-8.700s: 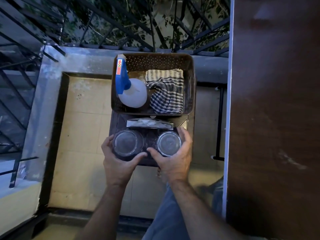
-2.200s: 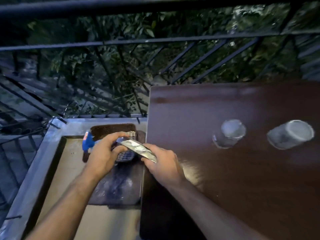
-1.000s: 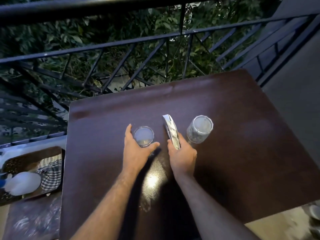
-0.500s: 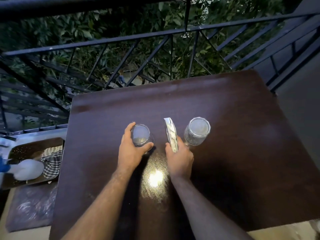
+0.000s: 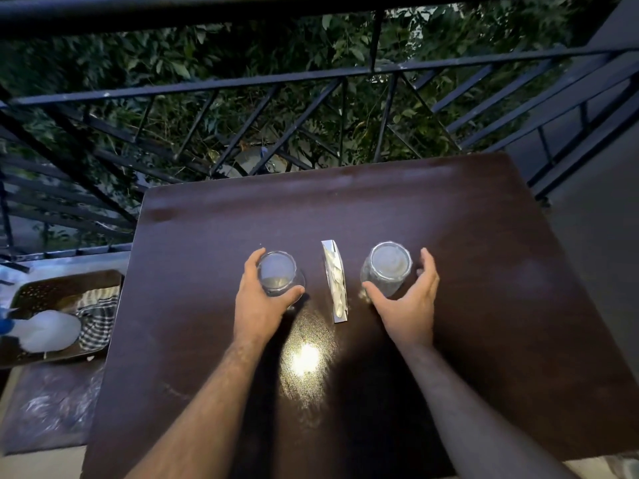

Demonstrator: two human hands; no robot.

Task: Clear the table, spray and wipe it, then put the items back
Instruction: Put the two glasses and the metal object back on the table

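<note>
On the dark brown table [image 5: 484, 271] stand two upturned clear glasses with a shiny napkin holder [image 5: 334, 281] upright between them. My left hand [image 5: 257, 302] is wrapped around the left glass [image 5: 278, 274], thumb and fingers on its sides. My right hand [image 5: 409, 302] curves around the right glass [image 5: 389, 267] with fingers spread; whether it touches the glass is unclear. The napkin holder stands free, with neither hand on it.
A black metal railing [image 5: 311, 77] with foliage behind runs along the table's far edge. Low at the left, a brown perforated basket [image 5: 52, 288] holds a white spray bottle [image 5: 48, 331] and a striped cloth [image 5: 98, 319], resting on a small stool.
My right hand has let go of the napkin holder and moved right to the right glass. My left hand stays on the left glass. Earlier, both hands carried the items over from the stool.
</note>
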